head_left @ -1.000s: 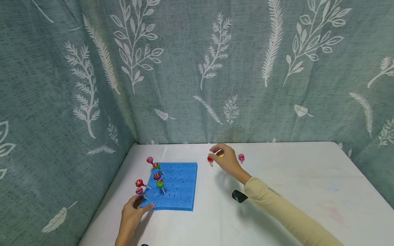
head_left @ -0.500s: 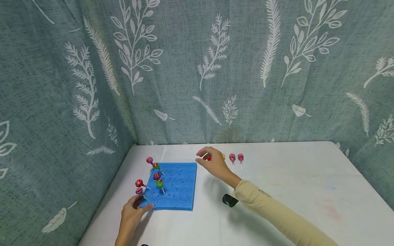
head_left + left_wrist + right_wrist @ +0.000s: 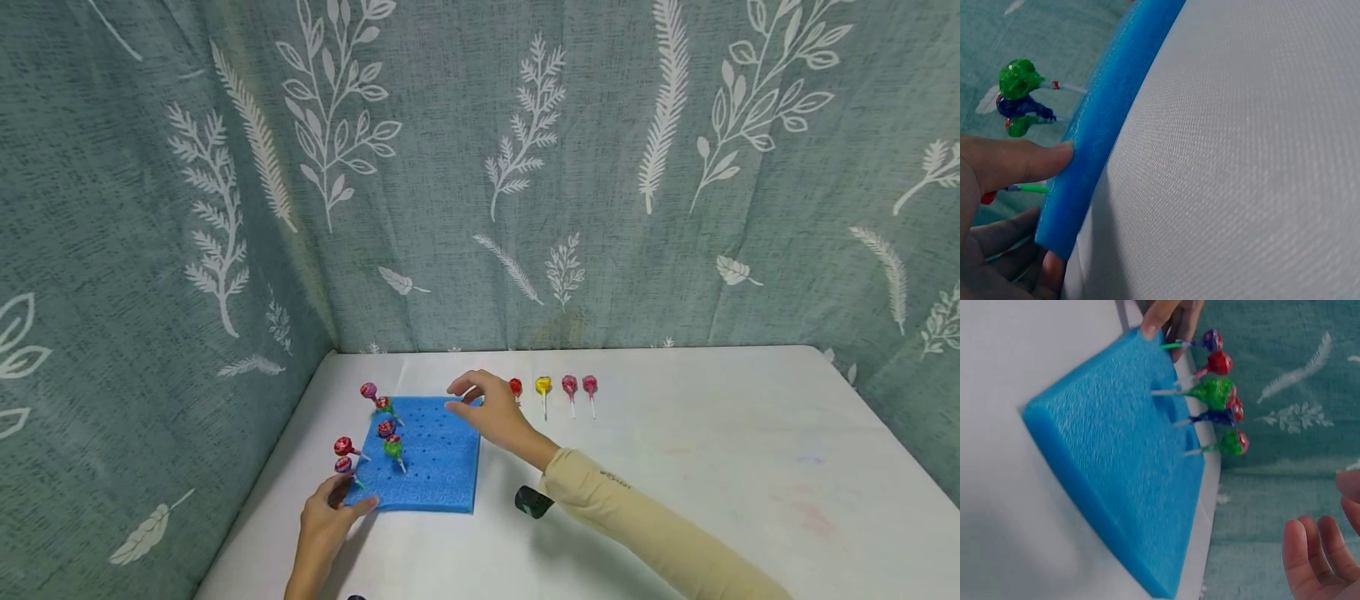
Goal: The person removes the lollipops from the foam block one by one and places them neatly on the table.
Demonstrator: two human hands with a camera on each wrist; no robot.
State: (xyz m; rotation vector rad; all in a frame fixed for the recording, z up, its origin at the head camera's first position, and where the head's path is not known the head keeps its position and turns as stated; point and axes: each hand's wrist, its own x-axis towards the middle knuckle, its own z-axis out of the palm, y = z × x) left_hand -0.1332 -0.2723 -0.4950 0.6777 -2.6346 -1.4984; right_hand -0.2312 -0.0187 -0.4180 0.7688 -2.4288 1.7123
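Note:
A blue foam board [image 3: 442,471] dotted with small holes lies on the table's left side. Several wrapped lollipops stand in its left part, among them a green lollipop [image 3: 393,447] and a red lollipop [image 3: 342,447]. My left hand [image 3: 324,521] holds the board's near left corner; in the left wrist view the thumb [image 3: 1029,162] presses on the foam and other fingers reach round the edge. Above the board's far right corner hovers my right hand [image 3: 497,410], fingers loosely curved and apart from the thumb, with nothing in it.
Right of the board, near the back edge, a row of loose lollipops lies: a red lollipop [image 3: 515,386], a yellow lollipop [image 3: 543,387] and two pink lollipops [image 3: 570,386]. A patterned curtain [image 3: 450,167] hangs behind the white table [image 3: 712,467] and along its left.
My right hand has moved left, from over the loose lollipops to over the board's far right corner, uncovering the row. My left hand stays at the near left corner.

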